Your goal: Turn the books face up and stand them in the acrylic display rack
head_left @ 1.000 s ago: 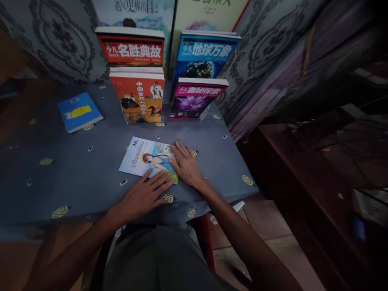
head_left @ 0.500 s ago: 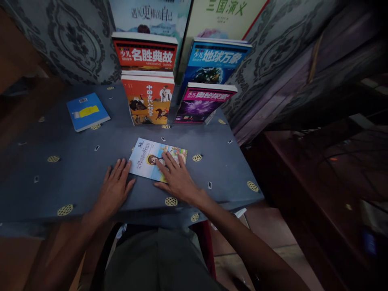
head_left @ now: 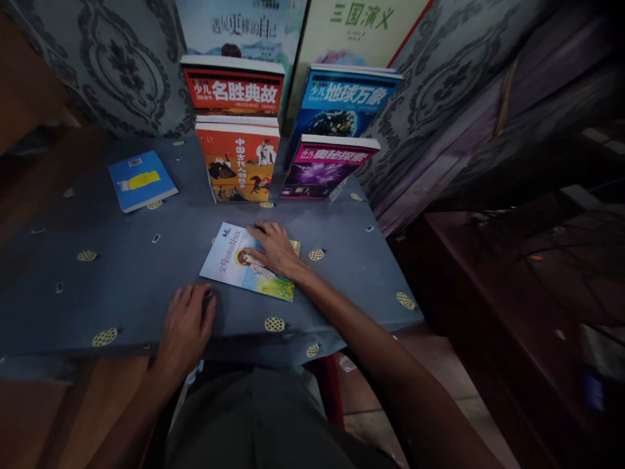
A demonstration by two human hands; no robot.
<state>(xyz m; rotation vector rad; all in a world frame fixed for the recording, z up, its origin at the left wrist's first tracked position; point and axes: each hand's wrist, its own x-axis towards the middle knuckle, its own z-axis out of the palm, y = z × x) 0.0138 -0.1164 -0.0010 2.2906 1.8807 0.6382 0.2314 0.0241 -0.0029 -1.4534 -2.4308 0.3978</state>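
Observation:
A thin picture-covered book (head_left: 234, 260) lies flat on the cloth in front of me, its cover pale blue with a drawn child and yellow-green flowers. My right hand (head_left: 276, 251) rests across its right half, fingers reaching towards the far edge and thumb apart on the cover. Part of the drawing is hidden beneath that hand. My left hand (head_left: 188, 322) is on the tablecloth, nearer to me and left of the book, not touching it. Its fingers are slightly bent, with a gap beside the thumb and nothing visible in them.
Books stand in tiers at the back, among them an orange book (head_left: 239, 163), a purple book (head_left: 327, 166), a red book (head_left: 234, 91) and a blue book (head_left: 342, 104). A blue book with a yellow patch (head_left: 141, 181) lies at left. Patterned curtain (head_left: 124, 62) hangs behind the grey tablecloth (head_left: 141, 260).
My left hand has drawn back towards me, away from the book's left edge, its fingers bending. My right hand has shifted up to the book's far side. The book has turned slightly.

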